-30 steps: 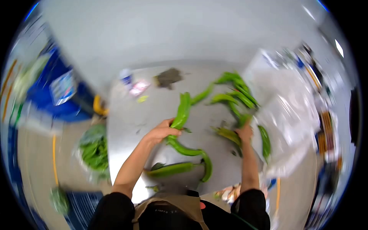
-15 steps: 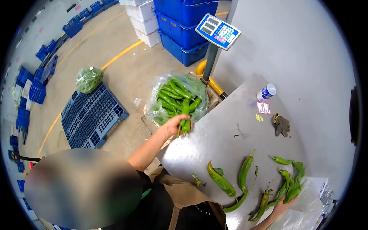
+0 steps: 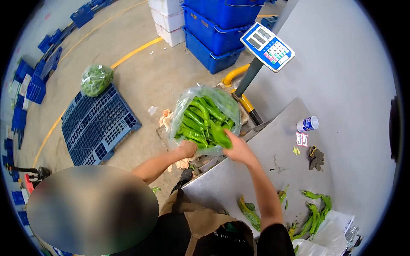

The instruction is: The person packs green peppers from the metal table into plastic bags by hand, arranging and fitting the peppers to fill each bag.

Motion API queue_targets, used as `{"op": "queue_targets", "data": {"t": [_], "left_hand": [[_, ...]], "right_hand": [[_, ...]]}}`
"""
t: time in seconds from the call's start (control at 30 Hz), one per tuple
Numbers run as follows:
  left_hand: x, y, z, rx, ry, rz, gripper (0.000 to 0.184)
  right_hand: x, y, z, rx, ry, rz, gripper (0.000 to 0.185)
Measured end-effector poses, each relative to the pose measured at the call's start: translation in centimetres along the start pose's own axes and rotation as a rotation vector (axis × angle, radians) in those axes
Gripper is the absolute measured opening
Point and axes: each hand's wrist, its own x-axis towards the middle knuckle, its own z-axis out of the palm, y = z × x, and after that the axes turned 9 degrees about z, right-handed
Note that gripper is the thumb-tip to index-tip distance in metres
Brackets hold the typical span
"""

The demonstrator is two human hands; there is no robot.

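Observation:
A clear plastic bag (image 3: 181, 112) full of long green peppers (image 3: 197, 119) stands beside the metal table. My left hand (image 3: 187, 149) is closed at the bag's near rim, its fingers on the plastic. Over the bag's right side, my right hand (image 3: 235, 147) grips green peppers (image 3: 220, 135) whose tips point into the bag. More green peppers (image 3: 315, 215) lie on the table at the lower right, and a thick yellowish-green pepper (image 3: 250, 213) lies nearer my apron.
The metal table (image 3: 265, 170) bears a white-blue can (image 3: 307, 124), labels (image 3: 302, 139) and a grey glove (image 3: 316, 158). A scale display (image 3: 267, 47) rises behind the bag. Blue crates (image 3: 218, 34) are stacked beyond. At left, a blue pallet (image 3: 100, 123) holds a bag of greens (image 3: 97, 80).
My right hand has moved from the peppers at the table's right to the bag, now holding peppers. My left hand has let go of its peppers and closed on the bag's rim.

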Motion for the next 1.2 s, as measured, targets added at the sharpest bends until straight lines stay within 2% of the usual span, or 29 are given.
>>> {"op": "queue_targets", "data": {"t": [0.03, 0.07, 0.1, 0.13, 0.17, 0.2, 0.23, 0.27, 0.3, 0.33, 0.37, 0.4, 0.43, 0.47, 0.57, 0.63, 0.7, 0.73, 0.77, 0.8, 0.83, 0.9, 1.0, 1.1, 1.17, 1.2], "left_hand": [[-1.2, 0.8, -0.8, 0.012, 0.088, 0.032, 0.016], [-2.5, 1.6, -2.2, 0.036, 0.177, 0.081, 0.010], [-3.4, 2.3, -3.1, 0.081, 0.195, 0.116, 0.009], [-4.0, 2.6, -3.5, 0.134, 0.216, 0.178, 0.008], [-4.0, 2.4, -3.4, 0.095, 0.121, 0.165, 0.006], [-3.5, 1.7, -1.8, 0.134, 0.121, 0.162, 0.006], [-4.0, 1.6, -2.7, 0.090, 0.133, 0.159, 0.006], [-3.7, 0.6, -1.9, 0.043, 0.168, 0.143, 0.006], [-3.8, 1.0, -3.1, 0.081, 0.080, 0.130, 0.007], [-3.8, 0.1, -1.9, 0.013, 0.310, 0.224, 0.007], [-3.3, 0.1, -2.2, 0.017, 0.357, 0.298, 0.009], [-3.0, 0.1, -2.1, 0.037, 0.307, 0.284, 0.011], [-2.9, -0.2, -2.2, 0.061, 0.262, 0.250, 0.013], [-3.2, 0.3, -2.9, 0.018, 0.265, 0.244, 0.015], [-3.1, 0.9, -4.2, -0.033, 0.237, 0.223, 0.019], [-2.3, 0.5, -4.3, -0.013, 0.183, 0.201, 0.021], [-1.5, -0.3, -3.8, 0.038, 0.095, 0.174, 0.025], [-1.0, -1.2, -2.9, 0.109, 0.093, 0.172, 0.023], [-0.2, -1.7, -2.3, 0.180, 0.095, 0.170, 0.021], [0.6, -2.3, -1.6, 0.251, 0.097, 0.167, 0.020], [1.2, -2.2, -1.7, 0.306, 0.100, 0.149, 0.021], [3.2, -0.4, -2.6, 0.368, 0.096, 0.157, 0.023], [5.1, 2.6, -4.5, 0.426, 0.078, 0.159, 0.026], [7.1, 6.1, -7.2, 0.437, 0.085, 0.226, 0.031], [9.7, 8.2, -8.5, 0.430, 0.107, 0.379, 0.034], [13.1, 7.4, -8.8, 0.452, 0.109, 0.632, 0.035]], "right_hand": [[3.8, -0.1, 1.7, 0.019, -0.033, 0.008, 0.075], [7.5, -0.1, 3.9, 0.148, 0.023, 0.010, 0.077], [10.7, 0.4, 6.8, 0.403, 0.087, 0.051, 0.077], [12.8, 0.6, 9.2, 0.531, 0.121, 0.129, 0.083], [14.4, 1.5, 12.4, 0.469, 0.285, 0.088, 0.087], [15.3, 3.5, 16.0, 0.437, 0.284, 0.074, 0.089], [13.3, 2.8, 17.3, -0.065, 0.352, 0.095, 0.076], [12.9, 2.4, 17.7, -0.315, 0.207, 0.255, 0.052], [11.9, 3.4, 18.2, -0.217, 0.177, 0.173, 0.036], [13.4, 4.1, 20.7, -0.105, 0.088, 0.197, 0.033], [12.5, 3.8, 20.5, -0.096, 0.086, 0.191, 0.035], [10.2, 3.4, 18.6, -0.197, 0.054, -0.056, 0.044], [7.7, 1.7, 15.3, -0.041, -0.018, -0.034, 0.054], [5.2, 1.1, 12.3, 0.105, 0.001, -0.090, 0.056], [-2.2, 4.1, 4.5, 0.321, 0.296, -0.222, 0.053], [-8.2, 10.0, 0.5, 0.269, 0.655, -0.189, 0.051], [-14.5, 18.2, -1.6, 0.194, 1.001, 0.095, 0.048], [-19.8, 19.8, -4.1, 0.252, 1.117, 0.220, 0.052], [-24.6, 21.2, -6.2, 0.569, 1.080, 0.357, 0.051], [-27.3, 28.6, -5.7, -0.147, 1.204, 0.395, 0.056], [-29.8, 33.5, -5.6, -0.039, 1.356, 0.582, 0.066], [-36.8, 38.9, -6.4, -0.064, 1.316, 0.822, 0.083], [-44.1, 41.6, -8.1, -0.106, 1.142, 1.119, 0.082], [-46.7, 49.5, -7.7, -0.339, 0.940, 1.198, 0.076], [-46.8, 51.3, -7.9, -0.464, 0.846, 1.163, 0.071], [-46.5, 52.1, -7.8, -0.466, 0.809, 1.136, 0.069]]}}
